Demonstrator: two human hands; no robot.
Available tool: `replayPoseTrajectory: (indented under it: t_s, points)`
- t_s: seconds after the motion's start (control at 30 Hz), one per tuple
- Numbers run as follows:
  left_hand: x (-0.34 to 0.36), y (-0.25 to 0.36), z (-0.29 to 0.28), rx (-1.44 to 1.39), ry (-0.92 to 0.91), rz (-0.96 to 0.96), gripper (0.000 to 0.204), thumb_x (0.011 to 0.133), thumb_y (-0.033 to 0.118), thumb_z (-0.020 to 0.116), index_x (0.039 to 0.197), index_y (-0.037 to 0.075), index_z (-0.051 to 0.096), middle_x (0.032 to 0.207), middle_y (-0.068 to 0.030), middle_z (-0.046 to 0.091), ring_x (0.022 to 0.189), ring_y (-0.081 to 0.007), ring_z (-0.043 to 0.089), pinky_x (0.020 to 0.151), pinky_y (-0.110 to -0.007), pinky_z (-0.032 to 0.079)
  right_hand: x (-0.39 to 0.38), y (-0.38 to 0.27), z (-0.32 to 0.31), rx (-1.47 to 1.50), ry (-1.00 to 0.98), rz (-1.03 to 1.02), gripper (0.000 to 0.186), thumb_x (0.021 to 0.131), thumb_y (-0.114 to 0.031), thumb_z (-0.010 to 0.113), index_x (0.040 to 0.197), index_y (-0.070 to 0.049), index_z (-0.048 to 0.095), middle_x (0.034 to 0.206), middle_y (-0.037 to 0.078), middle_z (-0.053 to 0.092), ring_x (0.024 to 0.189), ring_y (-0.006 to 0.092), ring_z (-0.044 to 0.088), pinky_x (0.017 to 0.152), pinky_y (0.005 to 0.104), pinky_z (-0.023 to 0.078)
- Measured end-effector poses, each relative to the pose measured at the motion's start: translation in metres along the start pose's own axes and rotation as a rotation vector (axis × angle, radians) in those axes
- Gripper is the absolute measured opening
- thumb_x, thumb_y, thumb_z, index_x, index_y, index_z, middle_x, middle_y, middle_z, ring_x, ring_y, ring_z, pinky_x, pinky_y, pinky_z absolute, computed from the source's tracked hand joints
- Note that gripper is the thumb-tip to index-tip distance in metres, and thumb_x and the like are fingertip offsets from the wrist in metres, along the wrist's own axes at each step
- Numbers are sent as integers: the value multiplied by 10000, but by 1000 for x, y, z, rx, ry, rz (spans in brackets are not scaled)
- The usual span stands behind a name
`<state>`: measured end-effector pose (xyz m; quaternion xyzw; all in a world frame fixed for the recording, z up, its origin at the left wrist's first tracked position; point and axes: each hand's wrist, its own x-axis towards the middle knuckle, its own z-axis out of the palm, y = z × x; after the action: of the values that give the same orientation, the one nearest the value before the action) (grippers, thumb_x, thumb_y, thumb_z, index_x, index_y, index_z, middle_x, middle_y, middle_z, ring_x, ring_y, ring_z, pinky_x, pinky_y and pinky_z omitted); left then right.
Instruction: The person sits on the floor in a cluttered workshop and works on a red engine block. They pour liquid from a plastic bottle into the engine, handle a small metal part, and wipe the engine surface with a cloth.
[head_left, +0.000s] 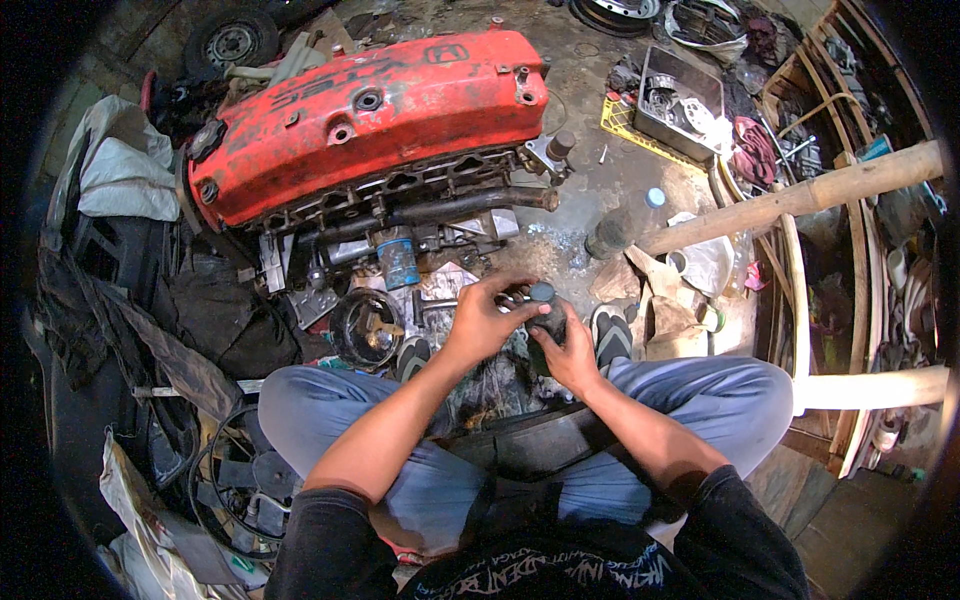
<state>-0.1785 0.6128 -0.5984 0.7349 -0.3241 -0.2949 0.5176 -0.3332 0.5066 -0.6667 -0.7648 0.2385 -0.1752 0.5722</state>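
A person sits with blue-trousered legs (700,395) spread wide. Between the knees, the right hand (566,345) grasps a dark cylinder (541,293), held up off the ground. The left hand (490,318) curls at its upper end, thumb against it; whether those fingers grip too, I cannot tell. Just beyond, on the left, is a black pan (366,328), then a blue can (398,263). Farther off lies a red engine cover (400,115); to its right, a metal tray (668,130) on a yellow crate (622,122). A tyre (262,40) lies farthest, upper left.
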Motion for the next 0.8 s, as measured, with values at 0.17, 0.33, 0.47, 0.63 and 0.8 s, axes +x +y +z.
replayPoseTrajectory:
  t_s: [0.17,0.33,0.47,0.63,0.8]
  points:
    - [-2,-10,7,93,36,110,371,876,160,811,1186,-14,705,1113,-132,723,998,-203,695,859,-333,568,-1,-6,0,-116,-4,-17,604,906,-106,772,1407,32,465,1146,281,691,1087,376,701,931,425,530]
    - [-1,-5,3,169,-15,197,359,911,152,764,1205,-34,675,1150,-166,689,1066,-243,679,883,-352,557,-5,-5,1,-122,-40,-69,636,901,-117,782,1411,61,446,1156,301,679,1095,396,693,929,436,530]
    - [4,-3,-3,75,-74,171,379,901,164,776,1200,-45,674,1153,-167,692,1085,-245,676,920,-353,541,-5,-11,6,-114,-11,-71,618,906,-103,770,1409,58,450,1153,295,682,1094,404,692,928,434,529]
    - [0,-2,-2,19,-72,104,399,850,164,821,1165,-48,696,1139,-158,708,1109,-250,670,984,-371,512,-3,-12,5,-124,-15,-74,596,915,-77,747,1413,56,447,1180,285,676,1110,403,684,935,428,524]
    - [5,6,-8,36,-114,242,406,808,156,843,1146,-32,721,1177,-149,717,1171,-268,641,1061,-414,457,-3,-12,3,-66,-15,-134,600,924,-67,737,1434,45,443,1202,249,673,1133,345,670,948,400,515]
